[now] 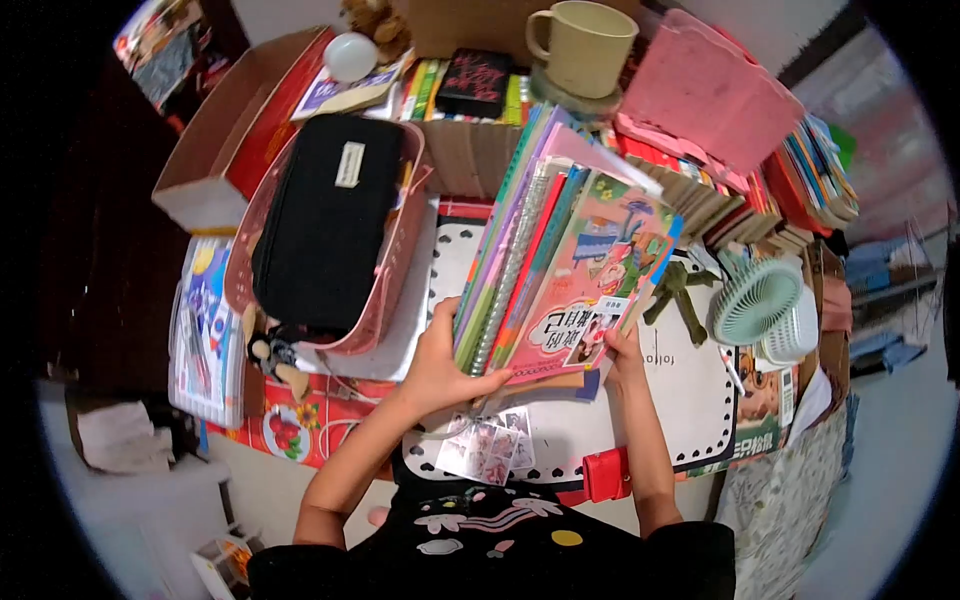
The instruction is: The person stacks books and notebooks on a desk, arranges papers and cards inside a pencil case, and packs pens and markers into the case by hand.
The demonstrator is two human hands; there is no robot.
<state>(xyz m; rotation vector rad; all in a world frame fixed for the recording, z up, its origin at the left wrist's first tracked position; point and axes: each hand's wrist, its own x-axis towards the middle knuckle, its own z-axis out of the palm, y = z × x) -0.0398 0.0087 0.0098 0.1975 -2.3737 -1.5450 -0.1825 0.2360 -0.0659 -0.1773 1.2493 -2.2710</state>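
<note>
Between my two hands is a thick stack of books and notebooks (590,270), tilted, with a pink illustrated cover facing up and a spiral binding among the spines. My left hand (445,365) is closed around the lower left side of the stack, its thumb along the near edge. At the lower right corner, my right hand (627,357) grips the stack, its other fingers partly hidden beneath. Under the stack lies a white desk mat (560,445) with black hearts along its border. A sheet of small photo pictures (485,445) rests on the mat near my left wrist.
On the left, a pink basket (395,290) holds a black pouch (325,220). A beige mug (590,45) and a pink bin (705,90) stand at the back. To the right are a green fan (757,300) and a green figure (682,298). A red wallet (606,474) lies by the front edge.
</note>
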